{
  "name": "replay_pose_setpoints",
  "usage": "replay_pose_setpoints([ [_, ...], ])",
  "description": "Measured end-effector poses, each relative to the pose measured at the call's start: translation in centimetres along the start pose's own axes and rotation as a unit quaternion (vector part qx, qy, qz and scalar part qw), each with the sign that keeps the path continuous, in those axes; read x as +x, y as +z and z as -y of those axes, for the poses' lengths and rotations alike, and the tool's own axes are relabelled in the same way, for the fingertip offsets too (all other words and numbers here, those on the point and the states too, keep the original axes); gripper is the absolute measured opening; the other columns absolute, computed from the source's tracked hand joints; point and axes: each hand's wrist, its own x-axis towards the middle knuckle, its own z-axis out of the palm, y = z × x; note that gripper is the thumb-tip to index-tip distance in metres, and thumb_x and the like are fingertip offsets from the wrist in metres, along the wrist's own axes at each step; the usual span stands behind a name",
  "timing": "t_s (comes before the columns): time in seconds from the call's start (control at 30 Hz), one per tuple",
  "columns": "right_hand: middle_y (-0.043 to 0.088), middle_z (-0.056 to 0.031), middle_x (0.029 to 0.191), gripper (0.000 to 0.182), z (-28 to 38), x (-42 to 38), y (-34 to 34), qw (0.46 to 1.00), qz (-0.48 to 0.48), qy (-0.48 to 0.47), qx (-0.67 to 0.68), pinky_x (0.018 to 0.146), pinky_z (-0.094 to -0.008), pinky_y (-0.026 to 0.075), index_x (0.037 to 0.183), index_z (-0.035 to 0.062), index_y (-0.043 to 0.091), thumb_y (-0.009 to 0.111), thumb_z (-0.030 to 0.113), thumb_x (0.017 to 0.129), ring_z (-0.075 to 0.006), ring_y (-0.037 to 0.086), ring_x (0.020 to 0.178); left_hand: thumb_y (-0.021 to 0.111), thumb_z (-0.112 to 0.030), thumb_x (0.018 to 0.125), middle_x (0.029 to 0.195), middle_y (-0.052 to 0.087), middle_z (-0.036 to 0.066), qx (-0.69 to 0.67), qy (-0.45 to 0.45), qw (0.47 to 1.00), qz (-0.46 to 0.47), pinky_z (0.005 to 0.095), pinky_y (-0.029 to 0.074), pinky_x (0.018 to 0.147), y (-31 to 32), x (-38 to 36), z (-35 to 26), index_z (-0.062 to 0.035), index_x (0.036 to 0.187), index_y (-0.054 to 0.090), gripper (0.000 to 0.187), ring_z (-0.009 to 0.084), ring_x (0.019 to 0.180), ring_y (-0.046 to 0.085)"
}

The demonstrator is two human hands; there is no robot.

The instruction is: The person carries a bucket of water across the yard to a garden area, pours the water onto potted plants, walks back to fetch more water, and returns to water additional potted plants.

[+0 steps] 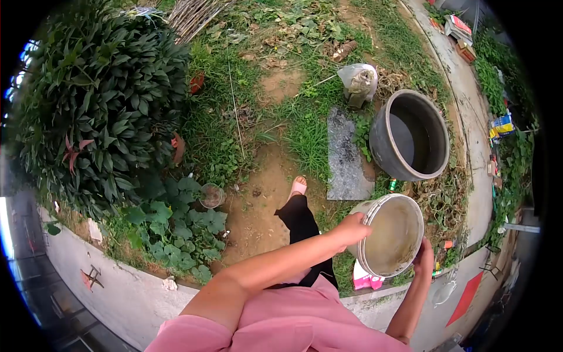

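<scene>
A white plastic bucket (367, 206) with a ribbed rim is tilted in front of my body, its mouth facing up toward me. Cloudy, brownish residue coats its inside. My left hand (352, 230) grips the rim on the left side, fingers curled round it. On the other side, my right hand (424, 258) is wrapped against the lower right wall, its fingers partly hidden behind the bucket. Just beyond the bucket stands a big dark round vat (384, 135) with dark water inside.
A grey stone slab (346, 158) lies left of the vat, near a whitish plastic bag (359, 82). One foot in a pink sandal (298, 186) rests on the dirt path. Leafy shrubs (111, 105) fill the left. A low concrete wall (135, 276) curves behind me.
</scene>
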Motion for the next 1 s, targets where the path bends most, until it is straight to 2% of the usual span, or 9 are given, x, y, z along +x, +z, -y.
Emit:
replay_pose_setpoints([
  [0.07,0.06,-0.0069,0.097,0.036,3.8,2.9,4.8,1.0,0.005,-0.01,0.008,0.077,-0.0315,0.045,0.101,0.0055,0.057,0.045,0.034,0.083,-0.0196,0.057,0.088,0.056,-0.007,0.068,0.087,0.058,0.009,0.002,-0.005,1.0,0.005,0.0267,0.043,0.068,-2.8,3.0,-4.4,0.0024,0.106,0.051,0.039,0.0144,0.078,0.054],
  [0.1,0.061,-0.0043,0.09,0.033,5.5,4.0,7.8,0.998,-0.042,-0.029,0.029,0.062,-0.0279,0.048,0.095,0.0064,0.057,0.046,0.034,0.081,-0.0165,0.059,0.077,0.055,-0.007,0.068,0.087,0.057,0.009,0.025,-0.003,1.0,0.01,0.0265,0.042,0.068,-4.4,4.6,-6.8,0.0025,0.106,0.051,0.04,0.0142,0.079,0.054],
  [0.27,0.062,-0.0043,0.085,0.03,14.7,11.4,15.9,0.996,-0.062,-0.017,0.06,0.058,-0.0288,0.047,0.092,0.0066,0.057,0.046,0.032,0.081,-0.0162,0.058,0.073,0.055,-0.006,0.068,0.091,0.057,0.009,0.027,0.019,0.999,0.011,0.024,0.042,0.071,-10.2,12.5,-18.8,0.0023,0.108,0.05,0.041,0.0137,0.082,0.053],
  [0.3,0.062,-0.0043,0.084,0.03,16.8,12.7,17.7,0.996,-0.058,-0.02,0.063,0.057,-0.0288,0.047,0.092,0.0066,0.057,0.046,0.032,0.081,-0.0161,0.058,0.072,0.054,-0.01,0.064,0.091,0.058,0.014,0.031,0.026,0.999,-0.001,0.0295,0.044,0.069,-11.3,13.8,-21.2,0.0064,0.1,0.051,0.039,0.0185,0.082,0.055],
  [0.37,0.061,-0.0043,0.08,0.029,20.8,15.3,21.5,0.995,-0.063,-0.037,0.074,0.054,-0.0281,0.047,0.091,0.006,0.057,0.047,0.031,0.081,-0.0156,0.058,0.068,0.054,-0.007,0.067,0.092,0.057,0.011,0.01,-0.006,1.0,0.021,0.0285,0.045,0.067,-13.7,16.1,-27.0,0.0024,0.106,0.05,0.04,0.0166,0.079,0.056],
  [0.53,0.061,-0.0076,0.094,0.031,29.6,21.4,31.0,0.993,-0.05,-0.046,0.1,0.076,-0.0346,0.046,0.096,0.0023,0.058,0.047,0.027,0.082,-0.0204,0.057,0.085,0.054,-0.005,0.068,0.092,0.058,0.01,0.023,-0.03,0.998,0.057,0.0282,0.046,0.065,-20.7,24.2,-38.4,-0.0019,0.108,0.05,0.04,0.0171,0.077,0.057],
  [0.7,0.061,-0.0087,0.096,0.033,36.0,29.2,39.3,0.98,-0.073,-0.066,0.175,0.082,-0.035,0.044,0.099,0.0018,0.058,0.046,0.028,0.082,-0.0213,0.057,0.089,0.055,-0.01,0.064,0.09,0.058,0.01,0.155,0.026,0.985,0.073,0.029,0.043,0.071,-27.0,32.2,-51.2,-0.0009,0.101,0.054,0.038,0.0184,0.08,0.055],
  [0.93,0.061,-0.0066,0.09,0.028,49.7,37.2,50.0,0.985,-0.126,-0.023,0.115,0.077,-0.0322,0.045,0.094,0.0042,0.058,0.046,0.027,0.083,-0.0188,0.057,0.083,0.058,-0.01,0.067,0.086,0.058,0.008,0.059,-0.057,0.991,0.104,0.0269,0.043,0.067,-33.9,44.1,-63.8,-0.0002,0.101,0.053,0.036,0.0148,0.077,0.055],
  [1.0,0.061,-0.0042,0.079,0.029,52.7,40.6,52.9,0.979,-0.156,-0.04,0.126,0.059,-0.028,0.045,0.089,0.0051,0.059,0.046,0.03,0.083,-0.015,0.056,0.068,0.057,-0.009,0.067,0.083,0.057,0.006,0.094,-0.065,0.988,0.104,0.0254,0.042,0.062,-35.8,46.1,-69.9,-0.0019,0.101,0.053,0.035,0.0129,0.072,0.053],
])
